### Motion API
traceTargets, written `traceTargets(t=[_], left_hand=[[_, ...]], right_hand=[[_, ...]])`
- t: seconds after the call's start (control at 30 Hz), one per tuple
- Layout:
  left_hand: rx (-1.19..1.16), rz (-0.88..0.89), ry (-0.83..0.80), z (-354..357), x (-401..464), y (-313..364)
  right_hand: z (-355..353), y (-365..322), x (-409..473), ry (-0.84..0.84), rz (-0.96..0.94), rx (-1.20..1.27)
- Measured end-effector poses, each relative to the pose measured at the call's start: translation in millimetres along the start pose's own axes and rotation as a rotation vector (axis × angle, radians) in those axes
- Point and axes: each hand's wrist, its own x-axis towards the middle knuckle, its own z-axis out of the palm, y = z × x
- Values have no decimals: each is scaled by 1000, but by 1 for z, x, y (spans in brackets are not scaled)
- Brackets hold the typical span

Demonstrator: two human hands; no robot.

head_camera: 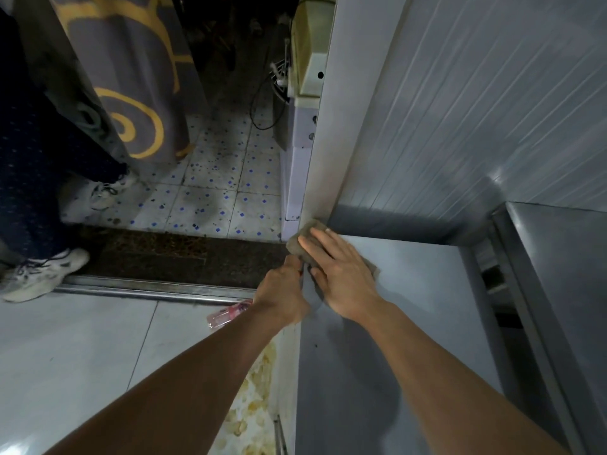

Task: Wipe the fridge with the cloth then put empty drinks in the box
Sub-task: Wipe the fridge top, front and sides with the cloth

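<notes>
Worn brown-grey rag cloth [300, 239], crumpled, lies at the far left corner of the grey metal fridge top [410, 290], mostly under the fingers of the right hand [341, 277]. Right fingers [320, 244] straight, slightly spread, pressing flat on cloth. Left hand [282, 290] at the top's left edge, fingers curled, pinching the cloth's near edge. No legible writing.

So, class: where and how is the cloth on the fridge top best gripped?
Pinch the cloth at its free far corner, coming from above: it lies flat on the fridge under the right hand, so only its edges lift.
</notes>
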Motion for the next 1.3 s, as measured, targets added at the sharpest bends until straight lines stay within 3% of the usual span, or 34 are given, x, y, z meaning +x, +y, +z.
traceTargets(t=[0.3, 0.47, 0.53, 0.63, 0.73, 0.87, 0.97, 1.1, 1.3], left_hand=[[116, 24, -4, 5, -4, 8], [507, 144, 51, 4, -7, 27], [597, 194, 78, 10, -8, 35], [586, 233, 114, 27, -6, 49], [575, 252, 130, 46, -1, 61], [623, 200, 139, 51, 5, 71], [652, 189, 129, 51, 7, 77], [628, 168, 140, 56, 2, 79], [583, 167, 116, 57, -4, 79]], right_hand=[[-22, 31, -5, 112, 290, 29], [-45, 98, -38, 181, 655, -96], [-40, 83, -31, 139, 614, -88], [-24, 46, -17, 59, 368, -23], [-25, 55, -21, 53, 279, -6], [-49, 122, -56, 194, 543, -54], [-64, 151, -66, 179, 763, 13], [-61, 143, -70, 150, 792, 8], [-43, 87, -149, 269, 806, -100]])
